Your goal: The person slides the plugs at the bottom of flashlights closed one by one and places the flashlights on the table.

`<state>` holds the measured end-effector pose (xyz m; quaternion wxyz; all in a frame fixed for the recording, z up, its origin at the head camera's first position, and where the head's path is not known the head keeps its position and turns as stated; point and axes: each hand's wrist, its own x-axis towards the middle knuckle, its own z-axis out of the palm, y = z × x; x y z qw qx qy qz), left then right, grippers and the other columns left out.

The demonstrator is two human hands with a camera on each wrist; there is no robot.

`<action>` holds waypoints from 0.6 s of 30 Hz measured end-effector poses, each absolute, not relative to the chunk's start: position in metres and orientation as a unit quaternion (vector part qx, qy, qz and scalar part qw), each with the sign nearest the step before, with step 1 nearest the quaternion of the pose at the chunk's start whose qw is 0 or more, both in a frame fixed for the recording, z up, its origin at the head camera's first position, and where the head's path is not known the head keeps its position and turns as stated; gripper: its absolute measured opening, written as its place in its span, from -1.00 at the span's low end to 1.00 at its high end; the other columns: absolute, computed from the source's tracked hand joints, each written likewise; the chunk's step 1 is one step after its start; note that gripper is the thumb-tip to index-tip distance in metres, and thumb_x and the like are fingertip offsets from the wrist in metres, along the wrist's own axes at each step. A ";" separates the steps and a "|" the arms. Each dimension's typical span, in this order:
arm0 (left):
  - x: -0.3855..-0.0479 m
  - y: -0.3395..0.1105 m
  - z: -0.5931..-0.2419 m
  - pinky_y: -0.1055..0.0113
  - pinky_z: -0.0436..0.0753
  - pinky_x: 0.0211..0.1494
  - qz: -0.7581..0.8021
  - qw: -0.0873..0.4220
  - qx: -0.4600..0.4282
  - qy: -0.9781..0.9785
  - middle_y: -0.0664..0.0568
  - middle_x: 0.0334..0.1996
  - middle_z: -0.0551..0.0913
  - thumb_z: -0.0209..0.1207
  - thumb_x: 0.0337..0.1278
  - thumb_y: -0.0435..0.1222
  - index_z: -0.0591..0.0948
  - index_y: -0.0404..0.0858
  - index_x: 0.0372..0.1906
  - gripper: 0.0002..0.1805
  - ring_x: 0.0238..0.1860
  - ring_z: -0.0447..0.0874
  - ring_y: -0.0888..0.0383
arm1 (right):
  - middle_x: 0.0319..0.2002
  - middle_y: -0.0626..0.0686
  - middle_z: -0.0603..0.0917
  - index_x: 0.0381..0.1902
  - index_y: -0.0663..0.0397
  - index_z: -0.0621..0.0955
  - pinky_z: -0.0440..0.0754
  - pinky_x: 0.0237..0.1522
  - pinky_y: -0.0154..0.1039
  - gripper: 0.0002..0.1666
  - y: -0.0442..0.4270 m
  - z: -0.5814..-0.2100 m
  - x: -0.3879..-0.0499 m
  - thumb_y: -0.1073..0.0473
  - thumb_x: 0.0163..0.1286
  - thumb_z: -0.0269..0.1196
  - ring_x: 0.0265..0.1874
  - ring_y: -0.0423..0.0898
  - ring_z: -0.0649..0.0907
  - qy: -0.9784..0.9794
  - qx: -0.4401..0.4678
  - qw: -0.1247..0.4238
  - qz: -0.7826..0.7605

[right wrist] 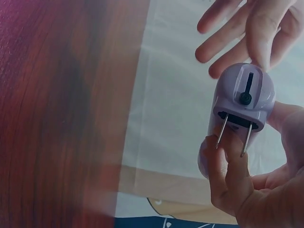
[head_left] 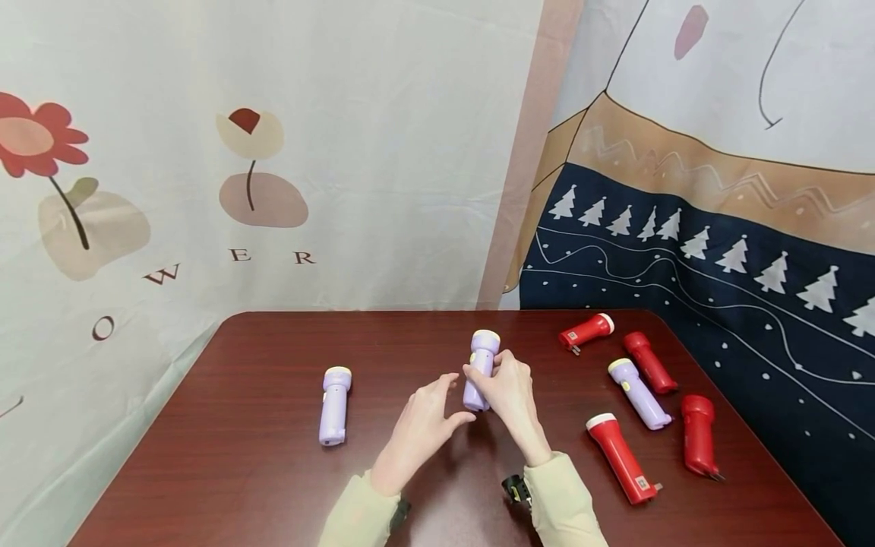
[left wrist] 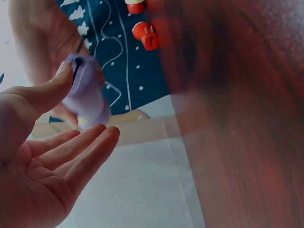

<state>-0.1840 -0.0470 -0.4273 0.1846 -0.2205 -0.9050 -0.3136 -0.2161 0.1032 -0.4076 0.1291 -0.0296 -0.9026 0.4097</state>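
My right hand (head_left: 511, 395) grips a lavender flashlight (head_left: 484, 351) above the middle of the table, its head pointing away from me. In the right wrist view two metal prongs stick out of the base of this flashlight (right wrist: 232, 85), and the fingers of my right hand (right wrist: 266, 185) curl round its body. My left hand (head_left: 420, 425) is beside it on the left, fingers spread and thumb apart. In the left wrist view the left hand (left wrist: 52, 156) has its thumb tip close to the flashlight's base (left wrist: 85, 90); whether they touch I cannot tell.
Another lavender flashlight (head_left: 335, 406) lies at the left on the brown table (head_left: 225, 425). On the right lie a lavender flashlight (head_left: 639, 395) and several red ones, including one at the front (head_left: 623, 460) and one at the back (head_left: 585, 332). Printed cloths hang behind.
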 end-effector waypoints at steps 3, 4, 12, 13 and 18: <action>-0.183 -0.042 -0.430 0.18 0.64 -0.18 -0.305 0.189 -0.222 -0.907 -0.13 -0.19 0.72 0.42 -0.14 -0.17 0.52 -0.38 0.01 -0.41 -0.21 0.73 -0.01 | -0.48 0.17 0.63 -0.31 0.31 0.52 0.48 -0.60 -0.35 -0.47 0.102 -0.407 -0.215 -0.07 0.09 0.39 -0.56 -0.08 0.57 -0.905 -0.028 0.135 0.403; -0.183 -0.041 -0.432 0.19 0.64 -0.20 -0.301 0.191 -0.220 -0.908 -0.12 -0.20 0.72 0.42 -0.15 -0.16 0.52 -0.37 0.00 -0.42 -0.22 0.73 0.00 | -0.50 0.17 0.63 -0.31 0.31 0.52 0.47 -0.60 -0.34 -0.47 0.101 -0.407 -0.214 -0.07 0.09 0.39 -0.56 -0.08 0.56 -0.906 -0.027 0.137 0.401; -0.182 -0.034 -0.438 0.24 0.58 -0.43 -0.284 0.221 -0.209 -0.909 -0.07 -0.42 0.72 0.42 -0.17 -0.13 0.54 -0.34 -0.10 -0.48 -0.44 0.71 0.00 | -0.53 0.15 0.64 -0.39 0.29 0.52 0.49 -0.57 -0.29 -0.48 0.098 -0.408 -0.213 -0.09 0.07 0.39 -0.57 -0.04 0.59 -0.908 -0.020 0.154 0.389; -0.182 -0.033 -0.439 0.24 0.58 -0.44 -0.286 0.224 -0.208 -0.908 -0.07 -0.44 0.71 0.42 -0.17 -0.13 0.55 -0.33 -0.11 -0.48 -0.45 0.71 0.00 | -0.53 0.15 0.64 -0.39 0.29 0.52 0.49 -0.57 -0.29 -0.48 0.097 -0.408 -0.213 -0.09 0.07 0.39 -0.57 -0.04 0.59 -0.908 -0.020 0.155 0.389; -0.182 -0.032 -0.439 0.23 0.56 -0.49 -0.287 0.241 -0.211 -0.903 -0.09 -0.53 0.70 0.42 -0.20 -0.13 0.55 -0.32 -0.17 -0.52 -0.51 0.70 -0.02 | -0.53 0.16 0.65 -0.40 0.29 0.52 0.49 -0.56 -0.28 -0.48 0.097 -0.407 -0.212 -0.09 0.06 0.39 -0.58 -0.03 0.59 -0.908 -0.021 0.155 0.388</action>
